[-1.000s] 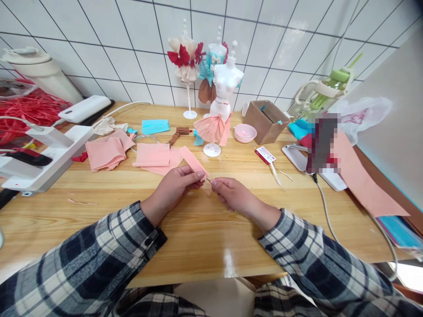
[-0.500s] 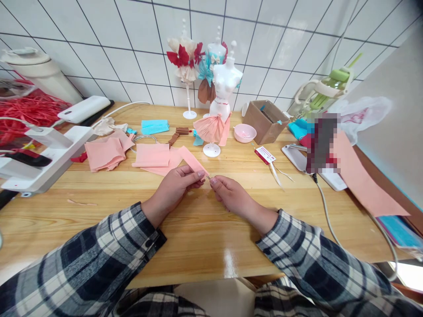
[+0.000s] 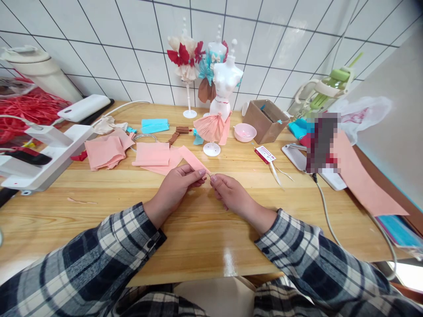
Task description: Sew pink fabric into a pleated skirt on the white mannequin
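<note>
My left hand [image 3: 180,185] is closed, thumb and fingers pinching a strip of pink crepe paper [image 3: 193,159] near its lower right end; small folds show under the thumb. Facing it, my right hand [image 3: 231,191] is closed in a pinch at that same end. A thin, small thing shows between the two fingertips, too small to name. Beyond the hands stands a white mannequin [image 3: 224,81] wearing a gathered pink skirt [image 3: 211,127]. Pieces of pink paper [image 3: 152,154] lie behind my left hand.
Two dressed mannequins stand by the tiled wall, one with a red bow [image 3: 178,55]. A pink bowl [image 3: 245,132] and a cardboard box [image 3: 266,119] sit right of centre. A white power strip [image 3: 49,163] lies left; a tag [image 3: 264,155] and a long pink sheet [image 3: 366,180] lie right.
My right hand has come slightly closer to the left fingertips, and the gap between them is a little smaller. The left hand keeps its pinch on the strip.
</note>
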A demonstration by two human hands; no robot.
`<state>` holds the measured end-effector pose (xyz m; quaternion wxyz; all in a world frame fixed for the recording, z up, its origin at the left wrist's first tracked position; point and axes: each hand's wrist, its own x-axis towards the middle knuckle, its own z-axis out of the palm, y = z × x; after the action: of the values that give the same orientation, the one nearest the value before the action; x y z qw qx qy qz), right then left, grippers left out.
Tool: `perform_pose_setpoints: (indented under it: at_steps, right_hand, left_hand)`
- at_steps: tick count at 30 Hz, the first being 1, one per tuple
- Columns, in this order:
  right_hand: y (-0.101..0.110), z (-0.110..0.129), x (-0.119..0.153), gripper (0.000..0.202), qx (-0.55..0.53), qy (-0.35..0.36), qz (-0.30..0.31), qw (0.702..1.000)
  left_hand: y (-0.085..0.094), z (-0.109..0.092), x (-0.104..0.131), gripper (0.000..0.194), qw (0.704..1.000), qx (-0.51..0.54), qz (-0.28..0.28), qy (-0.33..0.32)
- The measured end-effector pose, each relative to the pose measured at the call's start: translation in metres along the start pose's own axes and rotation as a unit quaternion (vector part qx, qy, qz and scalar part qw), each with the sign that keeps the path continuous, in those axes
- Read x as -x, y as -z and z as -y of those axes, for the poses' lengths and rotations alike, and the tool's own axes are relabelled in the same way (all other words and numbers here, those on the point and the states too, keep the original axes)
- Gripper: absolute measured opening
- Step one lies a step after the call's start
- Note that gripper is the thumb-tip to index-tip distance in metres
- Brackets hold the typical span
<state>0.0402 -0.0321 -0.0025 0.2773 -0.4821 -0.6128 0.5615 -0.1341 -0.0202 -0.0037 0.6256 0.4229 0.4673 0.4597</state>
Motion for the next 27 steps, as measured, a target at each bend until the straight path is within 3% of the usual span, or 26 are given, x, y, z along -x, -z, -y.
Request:
perform_pose_setpoints:
  at_steps: [21, 27]
  right_hand:
    - [0.0015, -0.0014, -0.0009, 0.038, -0.005, 0.0, 0.009, 1.0]
    - [0.0047, 0.0051, 0.0015, 0.038, -0.041, -0.051, 0.025, 0.998]
  left_hand:
    - [0.0007, 0.0003, -0.0001, 0.023, 1.0, 0.0, 0.0, 0.001]
    - [0.0031, -0.0002, -0.0004, 0.02, 1.0, 0.023, 0.007, 0.002]
